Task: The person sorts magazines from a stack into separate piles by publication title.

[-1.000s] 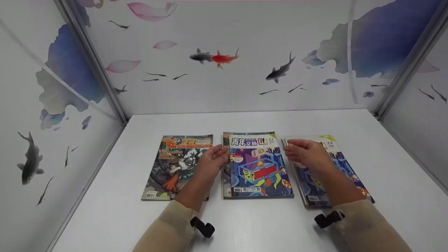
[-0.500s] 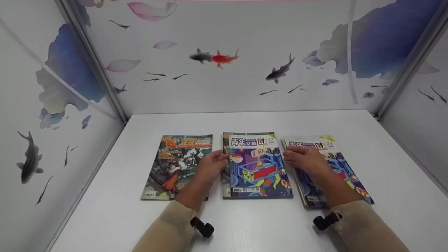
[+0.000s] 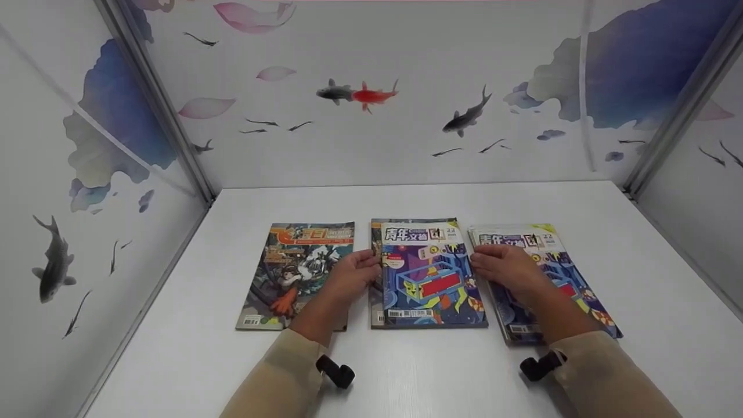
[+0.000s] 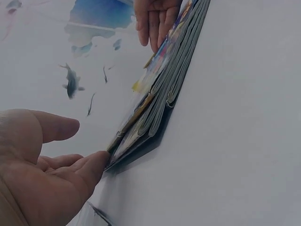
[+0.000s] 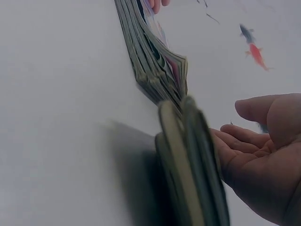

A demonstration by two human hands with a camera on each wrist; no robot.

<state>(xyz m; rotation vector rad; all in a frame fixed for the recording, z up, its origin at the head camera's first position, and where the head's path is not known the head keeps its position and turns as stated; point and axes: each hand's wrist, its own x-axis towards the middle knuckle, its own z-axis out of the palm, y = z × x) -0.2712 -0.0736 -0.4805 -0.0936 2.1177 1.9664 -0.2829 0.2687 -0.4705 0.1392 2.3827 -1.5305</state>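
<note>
Three piles of magazines lie in a row on the white table. My left hand is between the left magazine and the middle stack, which has a purple-blue cover over a grey-edged issue. In the left wrist view, the fingertips of the left hand touch the near corner of the middle stack, thumb raised apart. My right hand hovers over the left edge of the right stack, fingertips near the middle stack. In the right wrist view, the right hand has relaxed fingers against the right stack.
White panels printed with fish, petals and blue shapes enclose the table at the back and sides. Metal posts stand at the corners. A black wrist strap sits on each beige sleeve.
Both hands have lowered slightly toward me, and the left fingertips have come closer to the middle stack's left edge. The magazines have not visibly moved.
</note>
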